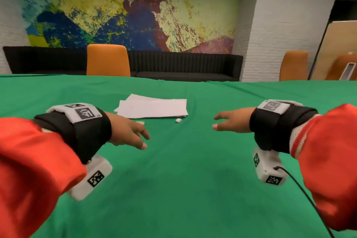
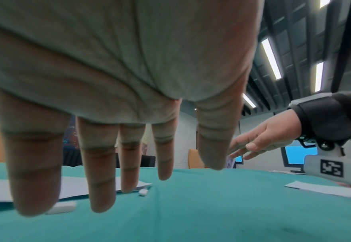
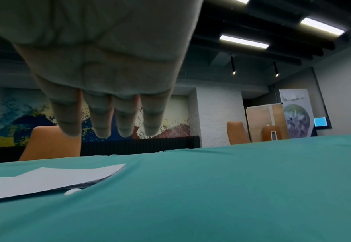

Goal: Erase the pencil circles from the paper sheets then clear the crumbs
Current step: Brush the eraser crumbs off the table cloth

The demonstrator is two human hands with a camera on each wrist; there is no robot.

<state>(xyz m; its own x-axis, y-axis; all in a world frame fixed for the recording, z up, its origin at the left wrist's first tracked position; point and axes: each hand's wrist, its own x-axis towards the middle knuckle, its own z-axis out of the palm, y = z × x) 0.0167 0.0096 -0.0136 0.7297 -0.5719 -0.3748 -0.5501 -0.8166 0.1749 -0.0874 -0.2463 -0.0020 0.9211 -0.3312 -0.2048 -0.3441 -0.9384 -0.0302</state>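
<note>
Count on the bench (image 1: 193,160), relative to the paper stack (image 1: 152,109): one stack, sheet number unclear; two white erasers, one small (image 1: 178,120), one long (image 2: 61,208), just beside its near edge. Two hands. Three orange chairs beyond.

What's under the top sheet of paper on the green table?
More white sheets fan out under the top sheet, stacked on the green cloth. How many sheets, and any pencil circles on them, cannot be seen. Both hands are clear of the stack.

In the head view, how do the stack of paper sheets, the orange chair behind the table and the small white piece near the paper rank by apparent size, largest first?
1. stack of paper sheets
2. orange chair, close to the paper in apparent area and farther away, so this order is unsure
3. small white piece, clearly smallest
</note>
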